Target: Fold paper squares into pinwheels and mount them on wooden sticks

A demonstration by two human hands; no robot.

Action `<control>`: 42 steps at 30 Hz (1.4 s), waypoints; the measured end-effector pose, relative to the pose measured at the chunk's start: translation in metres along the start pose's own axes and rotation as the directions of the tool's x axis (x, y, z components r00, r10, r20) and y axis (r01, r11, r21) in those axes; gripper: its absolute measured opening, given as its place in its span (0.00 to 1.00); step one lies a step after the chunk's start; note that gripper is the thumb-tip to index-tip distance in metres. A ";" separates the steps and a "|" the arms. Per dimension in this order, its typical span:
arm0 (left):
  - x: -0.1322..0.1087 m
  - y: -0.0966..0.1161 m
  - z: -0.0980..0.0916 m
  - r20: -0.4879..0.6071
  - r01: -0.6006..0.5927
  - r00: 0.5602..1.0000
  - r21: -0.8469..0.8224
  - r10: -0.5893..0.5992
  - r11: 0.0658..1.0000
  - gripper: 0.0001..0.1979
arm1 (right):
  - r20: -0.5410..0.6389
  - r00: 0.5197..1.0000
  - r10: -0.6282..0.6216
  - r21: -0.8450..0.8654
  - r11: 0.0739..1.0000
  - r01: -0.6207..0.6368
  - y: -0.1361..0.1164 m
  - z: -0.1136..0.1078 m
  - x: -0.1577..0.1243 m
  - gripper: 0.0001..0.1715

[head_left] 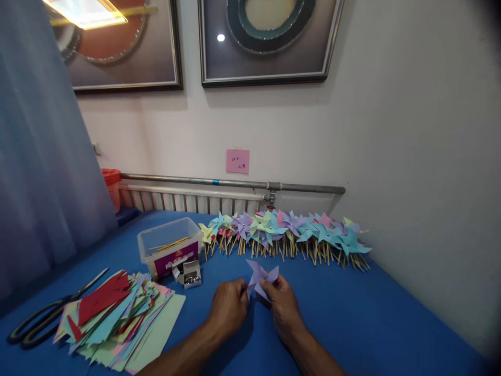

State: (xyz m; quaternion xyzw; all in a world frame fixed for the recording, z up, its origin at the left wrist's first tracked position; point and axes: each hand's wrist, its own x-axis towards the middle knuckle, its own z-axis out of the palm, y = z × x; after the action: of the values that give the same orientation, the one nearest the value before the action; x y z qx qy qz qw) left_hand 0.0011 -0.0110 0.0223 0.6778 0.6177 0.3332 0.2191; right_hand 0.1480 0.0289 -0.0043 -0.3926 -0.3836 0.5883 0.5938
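A light purple paper pinwheel (259,279) is held up over the blue-covered table (352,324). My right hand (282,303) grips it, thumb on the front and fingers behind. Close against its left blade is my left hand (230,305), fingers curled into a pinch; what lies between them, if anything, is hidden. Beyond my hands, finished pinwheels (289,224) in several colours lie in a long row on their thin sticks. To the left of my hands sits a small open box of shiny metal pins (191,277).
A clear plastic tub (168,230) holding thin sticks stands behind the pin box. At the left lie a pile of coloured paper (125,313) and black-handled scissors (50,316). A radiator pipe (235,183) runs along the wall, with a curtain (47,156) at far left.
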 end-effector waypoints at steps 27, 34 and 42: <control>0.001 0.001 -0.001 0.013 0.017 1.000 0.008 -0.017 1.000 0.10 | 0.011 0.999 -0.035 -0.008 0.999 0.035 0.002 -0.002 0.006 0.19; 0.004 -0.001 -0.007 0.019 0.080 0.997 0.027 -0.080 0.996 0.08 | -0.114 0.992 -0.057 0.030 0.998 0.060 -0.001 -0.017 0.022 0.18; 0.005 -0.007 -0.009 0.051 0.022 0.998 0.165 -0.031 0.986 0.09 | -0.163 0.982 -0.092 0.014 0.995 0.096 -0.003 -0.024 0.028 0.20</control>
State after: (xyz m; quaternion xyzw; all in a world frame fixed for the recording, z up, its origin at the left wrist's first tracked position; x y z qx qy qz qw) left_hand -0.0105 -0.0065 0.0243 0.6939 0.6460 0.2600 0.1832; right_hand 0.1720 0.0565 -0.0112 -0.4143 -0.3455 0.5298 0.6544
